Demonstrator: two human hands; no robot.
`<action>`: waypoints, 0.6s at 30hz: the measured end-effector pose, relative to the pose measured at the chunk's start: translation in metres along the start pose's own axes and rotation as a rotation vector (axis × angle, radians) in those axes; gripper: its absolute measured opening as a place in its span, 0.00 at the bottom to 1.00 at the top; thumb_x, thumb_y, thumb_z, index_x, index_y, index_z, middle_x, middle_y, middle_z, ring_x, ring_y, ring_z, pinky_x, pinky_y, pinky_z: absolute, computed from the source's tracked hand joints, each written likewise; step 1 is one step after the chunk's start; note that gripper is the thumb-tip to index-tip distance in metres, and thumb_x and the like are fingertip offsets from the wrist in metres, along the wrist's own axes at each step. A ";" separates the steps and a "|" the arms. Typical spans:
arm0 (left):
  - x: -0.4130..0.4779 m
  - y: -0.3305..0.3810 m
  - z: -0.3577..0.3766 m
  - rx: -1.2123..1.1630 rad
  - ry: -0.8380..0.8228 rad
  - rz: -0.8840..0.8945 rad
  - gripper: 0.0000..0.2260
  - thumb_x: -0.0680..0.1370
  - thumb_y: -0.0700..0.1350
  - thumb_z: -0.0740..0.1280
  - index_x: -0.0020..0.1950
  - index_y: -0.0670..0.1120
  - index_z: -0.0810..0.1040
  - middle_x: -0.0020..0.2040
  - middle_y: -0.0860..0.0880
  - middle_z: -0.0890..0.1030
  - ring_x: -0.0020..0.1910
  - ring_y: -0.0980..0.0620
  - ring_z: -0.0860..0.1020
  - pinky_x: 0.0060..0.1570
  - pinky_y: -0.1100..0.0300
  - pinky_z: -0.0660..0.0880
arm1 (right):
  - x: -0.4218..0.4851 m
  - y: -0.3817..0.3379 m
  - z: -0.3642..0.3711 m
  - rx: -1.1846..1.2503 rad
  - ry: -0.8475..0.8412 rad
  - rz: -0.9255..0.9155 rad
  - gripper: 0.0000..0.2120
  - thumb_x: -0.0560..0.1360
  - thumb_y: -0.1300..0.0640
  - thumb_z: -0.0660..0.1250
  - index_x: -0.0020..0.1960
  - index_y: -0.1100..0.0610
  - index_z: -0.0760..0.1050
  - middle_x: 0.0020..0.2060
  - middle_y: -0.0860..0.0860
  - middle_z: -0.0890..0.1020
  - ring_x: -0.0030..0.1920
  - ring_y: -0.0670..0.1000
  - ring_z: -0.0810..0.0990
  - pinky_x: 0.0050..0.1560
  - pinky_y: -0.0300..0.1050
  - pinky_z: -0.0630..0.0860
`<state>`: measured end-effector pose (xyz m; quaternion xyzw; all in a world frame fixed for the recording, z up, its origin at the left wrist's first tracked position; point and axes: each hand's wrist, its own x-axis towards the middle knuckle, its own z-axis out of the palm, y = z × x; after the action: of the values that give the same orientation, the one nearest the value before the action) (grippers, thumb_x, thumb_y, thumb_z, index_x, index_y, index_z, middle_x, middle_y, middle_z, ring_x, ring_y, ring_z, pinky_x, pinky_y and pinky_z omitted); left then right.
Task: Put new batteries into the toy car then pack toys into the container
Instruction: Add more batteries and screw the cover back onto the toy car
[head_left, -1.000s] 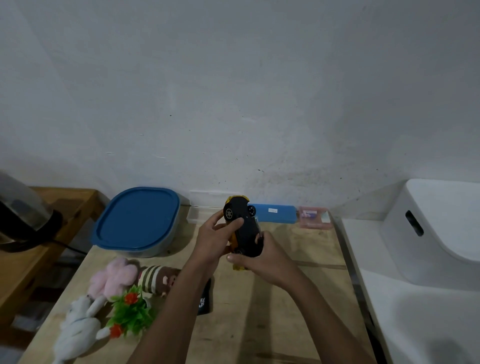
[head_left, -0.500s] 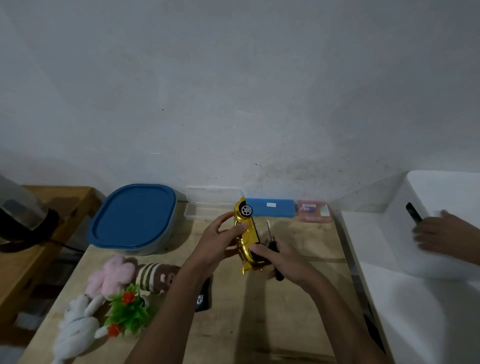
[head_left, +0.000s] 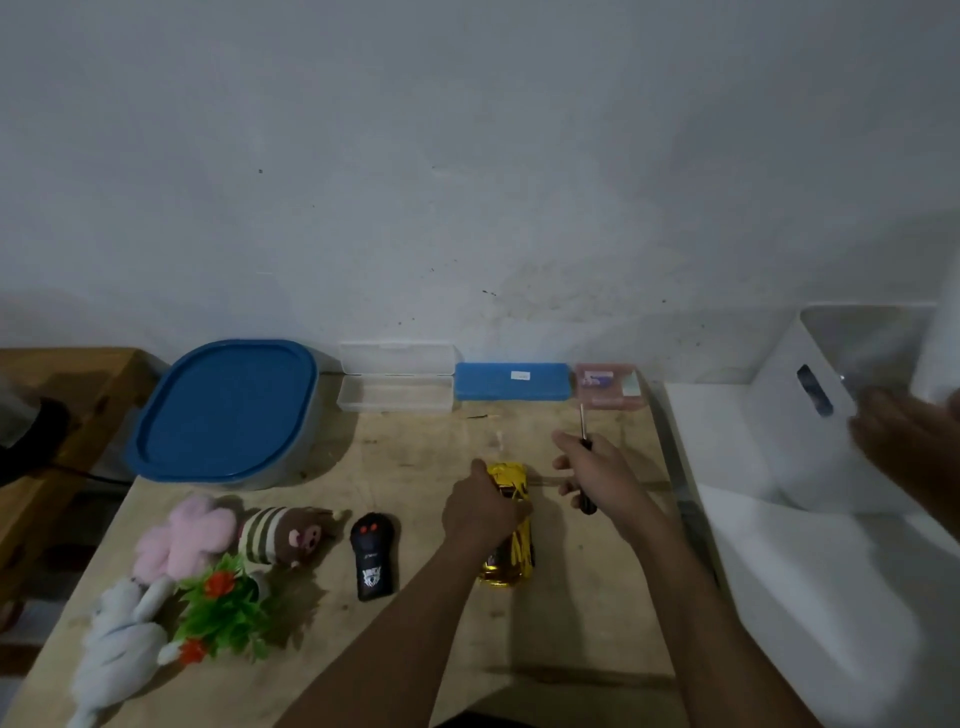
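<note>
My car (head_left: 511, 564) sits on the desk (head_left: 545, 634) right in front of me, a bit to the right of the middle. Its shiny yellow top faces up, so I think it is on its wheels. It lies the long way. One end points at me and the other end points at the wall.

My left hand (head_left: 480, 512) is on the car. The fingers curl over the far half and hold it down. My right hand (head_left: 597, 478) is just to the right of the car, near it but not on it. It grips a screwdriver (head_left: 582, 423) by the black handle. The metal tip sticks up and away, toward the wall, not toward the car.

I think the battery door is on the bottom, and I cannot see the bottom now. So the left hand has to roll the car over. Then the screwdriver can come in from the right. It has only a short way to go, but the tip must swing round and down first.

The container (head_left: 228, 410) is far off at the back left, with its blue lid on. My left hand is nearer to it. The remote (head_left: 371, 556) lies just left of the car, the long way too. The soft toys (head_left: 182, 535) are left of that, by the near left edge. None of them are packed yet.
</note>
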<state>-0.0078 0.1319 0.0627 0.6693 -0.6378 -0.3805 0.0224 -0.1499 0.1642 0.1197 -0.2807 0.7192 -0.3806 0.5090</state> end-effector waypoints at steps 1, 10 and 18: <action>0.002 0.002 0.002 0.034 0.006 -0.003 0.29 0.69 0.59 0.73 0.63 0.46 0.68 0.57 0.45 0.79 0.56 0.43 0.78 0.45 0.54 0.72 | 0.001 -0.001 0.000 -0.002 -0.001 -0.005 0.13 0.79 0.45 0.62 0.54 0.54 0.72 0.49 0.54 0.80 0.36 0.49 0.77 0.35 0.43 0.73; 0.000 0.010 0.013 0.208 0.032 0.001 0.36 0.71 0.58 0.73 0.73 0.48 0.61 0.63 0.42 0.74 0.60 0.42 0.76 0.50 0.53 0.74 | 0.014 -0.006 -0.002 0.004 -0.008 -0.004 0.14 0.79 0.46 0.63 0.56 0.56 0.72 0.47 0.54 0.79 0.35 0.49 0.77 0.33 0.42 0.73; 0.001 0.008 0.013 0.249 0.001 0.018 0.37 0.73 0.60 0.71 0.75 0.47 0.59 0.65 0.42 0.72 0.61 0.42 0.76 0.53 0.52 0.74 | 0.021 -0.010 0.003 -0.055 -0.009 -0.014 0.13 0.79 0.47 0.63 0.55 0.57 0.72 0.43 0.53 0.78 0.34 0.48 0.75 0.33 0.42 0.73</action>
<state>-0.0218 0.1355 0.0576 0.6615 -0.6859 -0.2979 -0.0571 -0.1542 0.1409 0.1169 -0.3015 0.7251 -0.3631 0.5015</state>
